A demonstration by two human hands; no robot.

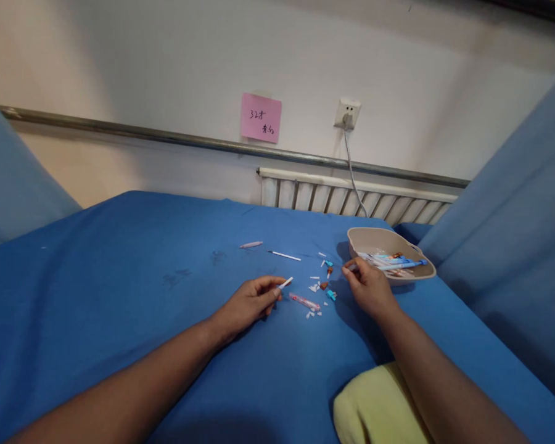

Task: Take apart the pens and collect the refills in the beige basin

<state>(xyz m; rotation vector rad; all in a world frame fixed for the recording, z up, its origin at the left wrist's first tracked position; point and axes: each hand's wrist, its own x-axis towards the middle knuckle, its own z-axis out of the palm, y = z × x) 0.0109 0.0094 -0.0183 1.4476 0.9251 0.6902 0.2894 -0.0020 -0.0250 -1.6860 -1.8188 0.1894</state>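
Blue cloth covers the worktop (120,296) across the whole lower frame. Right of centre I see a beige tray (374,237) of pens, just beside my right hand (370,288), which pinches narrow on something too small to tell. My left hand (250,303) at centre grips a thin white refill (285,283). Tiny loose pen parts (321,283) lie between the hands; I judge a sleeve or wrist sweep could scatter them into the cloth folds.

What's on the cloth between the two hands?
Head view: between left hand and right hand lie a pinkish clear pen barrel, small white plastic bits and turquoise caps on blue cloth.
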